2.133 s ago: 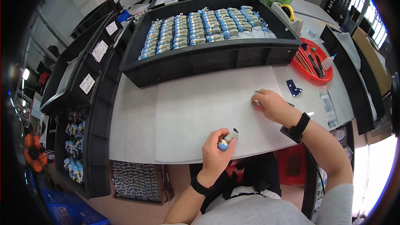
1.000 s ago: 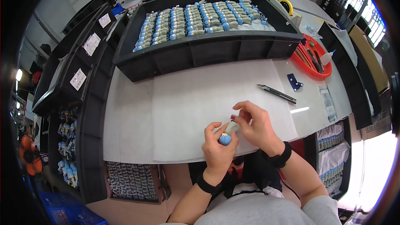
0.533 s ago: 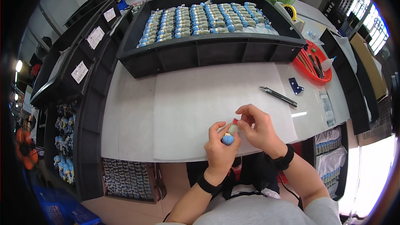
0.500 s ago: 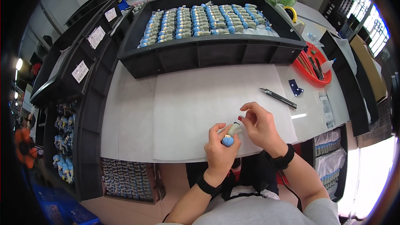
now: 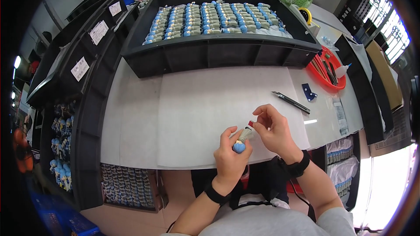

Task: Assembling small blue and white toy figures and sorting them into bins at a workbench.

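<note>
**Small figurine held in both hands over the bench**

The left hand (image 5: 231, 157) is closed around a small figurine (image 5: 241, 140) with a blue end, held just above the near edge of the white bench (image 5: 197, 109). The right hand (image 5: 273, 129) pinches a tiny red piece (image 5: 250, 123) against the figurine's top (fingers curled tight). A dark pen-like tool (image 5: 291, 102) lies nearby; a black tray (image 5: 218, 52) of similar figurines sits beyond.

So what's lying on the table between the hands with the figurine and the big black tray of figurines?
Nothing: in the head view, only bare white table surface separates the small figurine from the black tray. The dark pen lies off to the right.
</note>
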`<state>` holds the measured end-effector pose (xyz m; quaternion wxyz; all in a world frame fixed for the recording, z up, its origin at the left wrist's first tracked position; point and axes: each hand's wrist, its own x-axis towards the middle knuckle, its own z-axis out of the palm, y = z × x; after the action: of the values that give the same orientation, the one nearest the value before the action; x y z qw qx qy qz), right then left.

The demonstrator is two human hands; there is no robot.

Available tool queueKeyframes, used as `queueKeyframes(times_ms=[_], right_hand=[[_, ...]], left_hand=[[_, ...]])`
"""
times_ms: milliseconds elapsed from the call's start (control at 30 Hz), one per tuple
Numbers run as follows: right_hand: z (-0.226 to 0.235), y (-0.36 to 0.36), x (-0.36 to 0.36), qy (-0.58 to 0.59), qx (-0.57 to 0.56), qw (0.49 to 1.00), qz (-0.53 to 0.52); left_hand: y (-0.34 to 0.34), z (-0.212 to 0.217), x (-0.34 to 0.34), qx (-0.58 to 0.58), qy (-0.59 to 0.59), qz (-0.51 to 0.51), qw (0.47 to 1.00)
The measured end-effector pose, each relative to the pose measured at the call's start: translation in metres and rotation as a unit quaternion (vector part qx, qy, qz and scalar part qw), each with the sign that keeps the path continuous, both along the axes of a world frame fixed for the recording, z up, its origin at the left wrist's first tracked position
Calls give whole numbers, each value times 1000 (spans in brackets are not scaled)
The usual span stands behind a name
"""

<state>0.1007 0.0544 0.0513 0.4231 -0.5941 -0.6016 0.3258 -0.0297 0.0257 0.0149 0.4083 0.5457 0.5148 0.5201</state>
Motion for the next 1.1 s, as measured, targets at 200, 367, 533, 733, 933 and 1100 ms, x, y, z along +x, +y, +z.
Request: queueKeyframes(times_ms=[200,367,533,733,933,1100], right_hand=[[-3,-3,-3,28,5,1000,10],[-4,-9,-12,40,21,998,33],[2,-10,-6,24,3,1000,-2],[0,-9,0,31,5,999,-10],[-6,-5,1,41,-7,999,4],[-13,-8,-5,68,2,997,25]], left_hand=[[2,2,0,18,11,4,1000],[2,3,-1,27,19,5,999],[0,1,-1,25,10,-2,1000],[-2,0,-1,19,11,-2,1000],[1,-2,1,21,21,0,1000],[0,-1,0,69,34,14,997]])
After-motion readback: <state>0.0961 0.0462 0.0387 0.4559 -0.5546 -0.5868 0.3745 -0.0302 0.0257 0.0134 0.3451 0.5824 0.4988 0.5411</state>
